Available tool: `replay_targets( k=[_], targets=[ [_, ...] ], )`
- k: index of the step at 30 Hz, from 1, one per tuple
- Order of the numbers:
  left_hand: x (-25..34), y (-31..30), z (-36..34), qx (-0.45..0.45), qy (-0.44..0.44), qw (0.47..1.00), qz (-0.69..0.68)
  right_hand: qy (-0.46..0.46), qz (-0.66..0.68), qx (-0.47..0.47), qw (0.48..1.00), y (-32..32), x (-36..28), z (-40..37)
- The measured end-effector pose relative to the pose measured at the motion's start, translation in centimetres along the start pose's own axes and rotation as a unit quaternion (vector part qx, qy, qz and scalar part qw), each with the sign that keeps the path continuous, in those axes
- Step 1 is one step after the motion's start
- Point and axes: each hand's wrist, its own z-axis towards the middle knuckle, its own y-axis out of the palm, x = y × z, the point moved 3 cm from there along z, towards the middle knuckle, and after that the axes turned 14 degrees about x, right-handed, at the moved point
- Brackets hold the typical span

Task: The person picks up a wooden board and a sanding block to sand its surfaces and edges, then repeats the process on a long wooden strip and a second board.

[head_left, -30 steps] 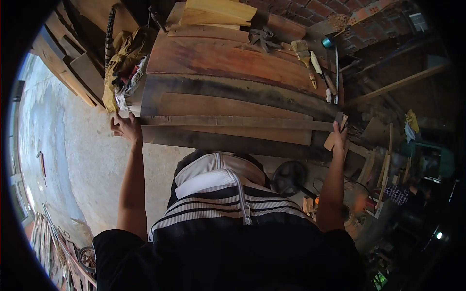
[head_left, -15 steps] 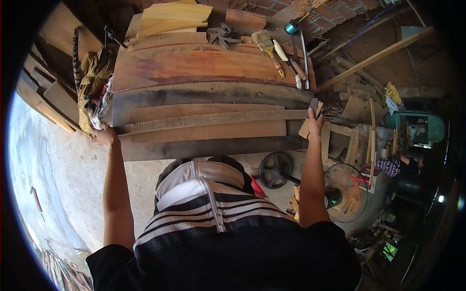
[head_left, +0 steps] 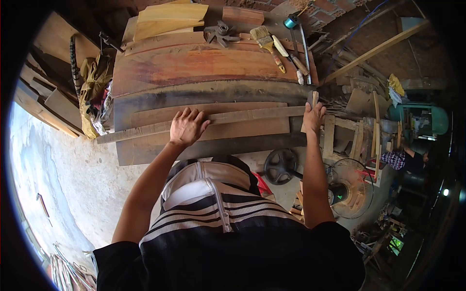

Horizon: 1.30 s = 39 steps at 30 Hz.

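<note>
A long, narrow wooden strip (head_left: 252,114) lies across a wide flat board (head_left: 262,127) on the workbench. My left hand (head_left: 187,127) is over the strip left of its middle, fingers bent across the far edge and closed on it. The strip's left end juts past the bench edge. At the other end, my right hand (head_left: 314,116) grips the strip. A small piece of light wood (head_left: 315,98) sticks up by the right fingers; whether it is held too is hard to see.
At the bench's back lie a paintbrush (head_left: 265,40), a metal star-shaped part (head_left: 222,34), a handled tool (head_left: 297,63) and yellowish boards (head_left: 170,20). A black handwheel (head_left: 281,166) and a fan (head_left: 347,189) stand below right. Another person (head_left: 405,159) is far right.
My left hand has moved right from the strip's left end to nearer its middle. The strip has shifted slightly, its left end now showing beyond the bench. My right hand stays at the right end.
</note>
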Motion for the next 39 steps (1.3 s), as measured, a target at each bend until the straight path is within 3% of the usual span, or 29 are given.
replay_targets(
  k=[3,6,9,11,12,13,15,19,21,22,25,27,28,29,31,33,35,36,37,38,39],
  targets=[
    [0.1,0.2,0.1,0.007,-0.006,1.0,0.021,-0.029,0.02,0.018,0.999,-0.7,-2.6,-3.0],
    [0.3,0.3,0.2,0.026,-0.011,0.999,0.019,-0.184,0.147,-0.009,0.972,-3.3,-10.3,-10.6],
    [0.5,-0.2,0.5,0.005,-0.002,1.0,0.028,-0.307,0.142,-0.034,0.941,-5.7,-14.8,-15.5],
    [0.2,0.1,0.5,0.023,0.007,0.999,0.033,-0.291,0.096,0.018,0.952,-5.0,-12.5,-13.4],
    [0.2,0.1,0.4,0.017,0.005,0.999,0.033,-0.25,0.072,-0.004,0.965,-4.7,-10.4,-10.8],
    [0.4,0.1,0.3,0.011,0.002,0.999,0.032,-0.208,0.053,0.04,0.976,-3.2,-7.7,-8.3],
    [0.6,-0.1,0.3,0.012,0.001,0.999,0.03,-0.089,-0.009,0.005,0.996,-2.8,-3.6,-3.3],
    [0.5,-0.1,0.4,0.018,-0.002,0.999,0.04,-0.009,-0.024,0.042,0.999,-0.9,0.6,1.1],
    [0.3,-0.1,0.3,0.02,-0.008,0.999,0.044,-0.044,-0.025,0.038,0.998,-0.2,-0.4,-0.9],
    [0.3,-0.1,0.3,0.023,-0.006,0.999,0.045,-0.056,-0.001,-0.008,0.998,-2.1,-2.9,-2.8],
    [0.5,0.2,0.3,0.014,-0.003,0.999,0.037,-0.201,0.024,-0.045,0.978,-3.8,-5.8,-7.3],
    [0.3,0.2,0.3,0.019,0.002,0.999,0.049,-0.169,0.005,0.021,0.985,-3.0,-3.6,-5.2],
    [0.4,0.2,0.2,0.013,0.003,0.999,0.05,-0.104,-0.008,-0.009,0.995,-2.8,-1.7,-2.4],
    [0.6,0.4,0.2,-0.006,-0.005,0.999,0.047,-0.058,-0.035,0.033,0.997,-1.9,0.8,0.0],
    [0.2,0.0,0.1,-0.005,-0.017,0.998,0.061,-0.069,0.023,0.062,0.995,2.3,5.7,4.3],
    [0.3,-0.2,0.3,-0.009,-0.028,0.999,0.041,-0.029,0.013,0.021,0.999,1.6,2.3,3.6],
    [-0.1,0.6,0.2,-0.034,-0.053,0.998,0.018,-0.087,0.005,0.059,0.994,2.7,5.4,2.3],
    [-0.2,0.6,-0.5,-0.027,-0.048,0.998,0.031,-0.163,0.04,0.1,0.981,3.4,5.3,0.5],
    [0.0,0.2,-0.6,0.012,-0.043,0.999,0.029,-0.17,0.011,0.035,0.985,1.3,3.4,-0.9],
    [0.2,0.1,-0.4,-0.013,-0.02,0.999,0.039,-0.16,-0.064,0.0,0.985,-1.8,1.2,-1.9],
    [0.1,-0.1,-0.4,-0.002,-0.017,0.999,0.03,-0.187,-0.048,0.05,0.98,1.7,4.7,-0.5]
  ],
)
